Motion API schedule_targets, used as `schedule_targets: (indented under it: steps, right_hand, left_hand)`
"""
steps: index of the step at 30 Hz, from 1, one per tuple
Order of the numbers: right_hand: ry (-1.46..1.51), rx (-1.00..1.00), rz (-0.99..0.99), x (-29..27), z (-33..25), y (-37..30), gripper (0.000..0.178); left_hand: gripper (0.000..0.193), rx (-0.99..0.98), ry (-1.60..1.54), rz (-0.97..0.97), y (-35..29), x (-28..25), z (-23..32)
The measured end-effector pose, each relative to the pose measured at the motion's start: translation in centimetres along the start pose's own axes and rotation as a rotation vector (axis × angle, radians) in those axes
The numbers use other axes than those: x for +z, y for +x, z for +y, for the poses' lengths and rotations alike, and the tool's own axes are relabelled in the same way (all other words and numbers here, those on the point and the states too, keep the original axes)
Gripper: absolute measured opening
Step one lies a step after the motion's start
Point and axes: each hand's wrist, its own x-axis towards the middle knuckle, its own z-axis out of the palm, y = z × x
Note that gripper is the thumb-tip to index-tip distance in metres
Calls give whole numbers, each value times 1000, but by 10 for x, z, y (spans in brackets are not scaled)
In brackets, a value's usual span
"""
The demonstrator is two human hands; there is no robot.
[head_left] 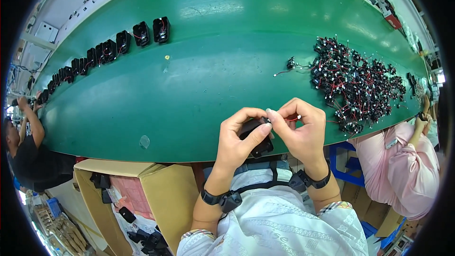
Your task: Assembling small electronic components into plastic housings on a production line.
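Note:
My left hand is closed round a black plastic housing at the table's near edge. The thumb and fingers of my right hand pinch at the housing's upper edge, against my left fingertips. A red wire with a white connector sticks out by the right fingers. What it joins to is hidden in the grip, but it looks like the small wired parts heaped on the right of the table. One such part lies a little apart from the heap.
On the green table, a curved row of black housings with red wires runs along the left. A cardboard box holding black housings stands below the near edge. One person is at the far left, another in pink at right.

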Motion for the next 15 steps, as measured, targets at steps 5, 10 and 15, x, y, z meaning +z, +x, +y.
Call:
schedule_targets:
  steps: [5, 10, 15]
  right_hand:
    - [227, -79, -132, -7, 5, 1, 13]
    - [176, -198, -259, -18, 9, 2, 29]
    - [277, 14, -338, -12, 8, 4, 19]
  left_hand:
    - [31, -148, -375, -114, -2, -15, 1]
    - [41, -308, -443, -221, -3, -15, 4]
    - [42, -304, -329, -204, -3, -15, 10]
